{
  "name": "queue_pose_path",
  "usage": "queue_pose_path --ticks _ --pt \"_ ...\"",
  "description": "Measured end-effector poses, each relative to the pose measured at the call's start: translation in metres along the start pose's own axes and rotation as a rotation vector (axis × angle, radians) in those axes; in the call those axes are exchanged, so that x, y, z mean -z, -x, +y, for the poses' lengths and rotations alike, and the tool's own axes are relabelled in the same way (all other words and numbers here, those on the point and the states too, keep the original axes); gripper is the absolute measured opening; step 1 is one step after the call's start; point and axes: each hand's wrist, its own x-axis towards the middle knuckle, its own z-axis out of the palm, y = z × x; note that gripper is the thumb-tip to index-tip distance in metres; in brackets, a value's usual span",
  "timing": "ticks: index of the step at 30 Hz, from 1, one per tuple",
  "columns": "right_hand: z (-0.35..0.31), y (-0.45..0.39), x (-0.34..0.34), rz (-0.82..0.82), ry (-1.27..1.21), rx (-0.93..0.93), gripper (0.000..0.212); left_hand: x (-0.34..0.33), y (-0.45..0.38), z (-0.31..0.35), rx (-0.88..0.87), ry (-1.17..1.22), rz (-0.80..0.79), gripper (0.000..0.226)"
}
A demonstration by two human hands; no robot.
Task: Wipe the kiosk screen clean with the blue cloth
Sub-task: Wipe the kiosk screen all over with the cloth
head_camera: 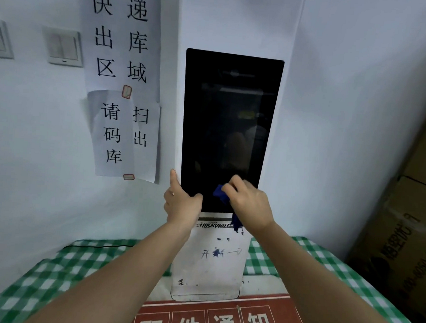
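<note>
The tall black kiosk screen (228, 127) stands upright in a white housing against the wall. My right hand (250, 204) presses a crumpled blue cloth (221, 194) against the screen's lower right part; a tail of the cloth hangs down over the white base. My left hand (181, 200) grips the screen's lower left edge, with the index finger pointing up along the side and the thumb lying on the glass.
The kiosk's white base (209, 267) rests on a table with a green checked cloth (40, 283). A red notice sign (213, 317) lies in front. Paper signs (122, 82) and light switches (63, 46) hang on the left wall. Cardboard boxes (400, 233) stand at right.
</note>
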Motion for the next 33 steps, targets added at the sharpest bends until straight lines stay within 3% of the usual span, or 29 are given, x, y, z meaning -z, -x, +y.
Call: queue_pose_path --ticks 5,12,18,25,28,30,33 --pt "0.005 -0.011 0.009 0.094 -0.027 -0.128 0.029 -0.006 0.001 0.003 0.009 -0.004 0.033 0.089" --pt "0.008 0.018 -0.006 -0.062 0.027 -0.017 0.043 -0.006 0.002 0.004 0.004 0.000 0.022 0.090" --pt "0.023 0.001 0.011 0.099 -0.019 -0.193 0.028 -0.007 0.003 0.004 -0.001 -0.013 0.026 0.090" --pt "0.019 0.030 -0.002 -0.038 -0.024 -0.095 0.061 -0.006 0.002 0.003 -0.009 -0.011 0.025 0.089" --pt "0.027 0.020 0.006 0.012 0.013 -0.081 0.040 -0.008 0.001 0.003 -0.015 0.000 0.036 0.090" --pt "0.030 0.009 0.011 0.064 0.008 -0.169 0.029 -0.011 0.002 0.004 -0.013 0.021 0.038 0.090" --pt "0.030 0.002 0.012 0.120 -0.053 -0.277 0.025 -0.018 0.004 0.004 -0.026 0.058 0.043 0.093"
